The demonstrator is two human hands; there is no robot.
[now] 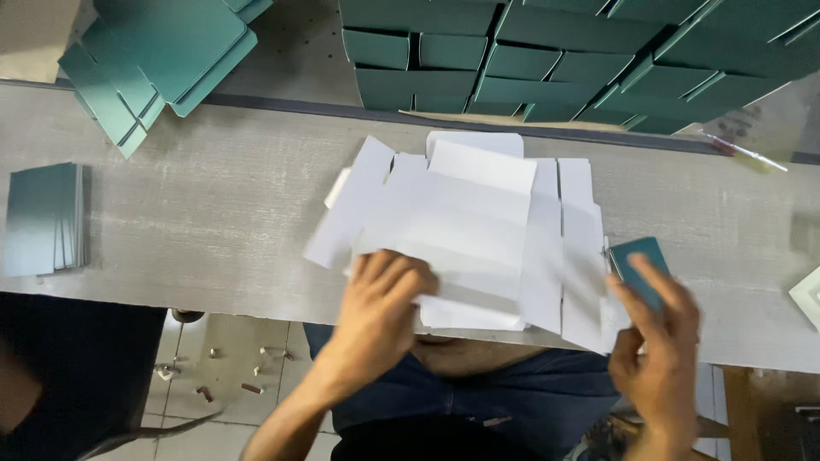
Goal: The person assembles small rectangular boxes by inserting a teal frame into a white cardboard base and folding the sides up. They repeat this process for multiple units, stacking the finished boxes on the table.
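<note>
Both hands are kept busy over flat white die-cut sheets (478, 243), nothing folded up yet.
Left hand (380, 303) is pressed flat-fingered on the sheets; a small teal card (639, 263) is gripped by the right hand (658, 346) at 4 o'clock; finished teal boxes (564, 60) are stacked at 12.

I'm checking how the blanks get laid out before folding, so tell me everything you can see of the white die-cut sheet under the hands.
The white die-cut sheet lies flat on the grey table, white side up. It looks like thin card, cut into several panels and flaps with slits between them; flaps stick out at its left and far edges. Its near edge overhangs the table's front. The left hand presses on its near left part. The right hand, holding a small teal card, is at its right edge.
</note>
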